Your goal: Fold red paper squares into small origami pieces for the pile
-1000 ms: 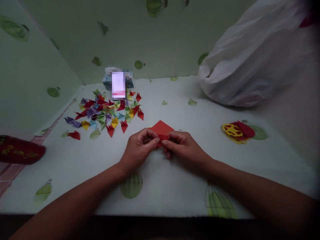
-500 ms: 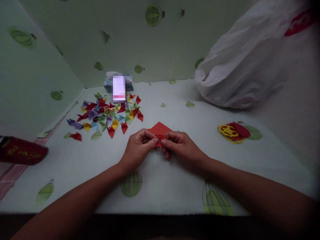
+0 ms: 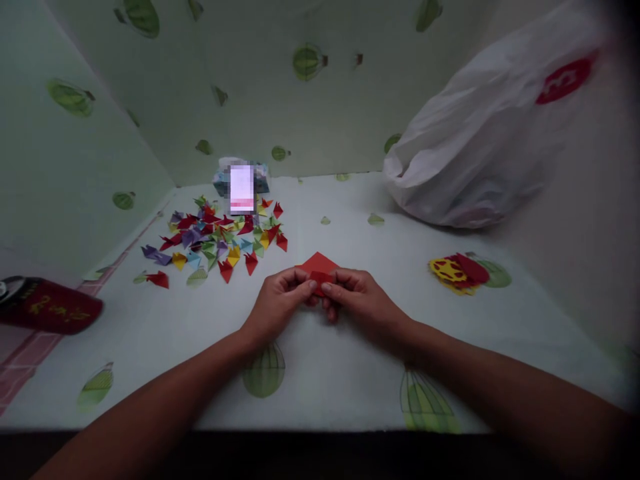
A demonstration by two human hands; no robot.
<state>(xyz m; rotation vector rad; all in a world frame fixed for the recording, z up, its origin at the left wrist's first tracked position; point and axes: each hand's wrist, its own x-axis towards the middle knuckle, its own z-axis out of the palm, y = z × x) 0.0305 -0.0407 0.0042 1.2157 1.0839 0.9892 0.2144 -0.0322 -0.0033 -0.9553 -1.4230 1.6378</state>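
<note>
Centrally, the left hand (image 3: 281, 297) and the right hand (image 3: 361, 296) are pinching a red paper (image 3: 318, 262) from either side, thumb tips just apart; the paper is poking out between them above the pale tabletop (image 3: 345, 363), its peaked corner pointing away; on the left, small folded paper pieces (image 3: 209, 251) are lying in a colourful spread, before a bright screen (image 3: 242, 187) and a tissue box (image 3: 263, 180); a red can (image 3: 55, 307) is showing at far left; yellow and red cut-outs (image 3: 456, 271) are resting on the right, nearer than a white bag (image 3: 470, 147).
</note>
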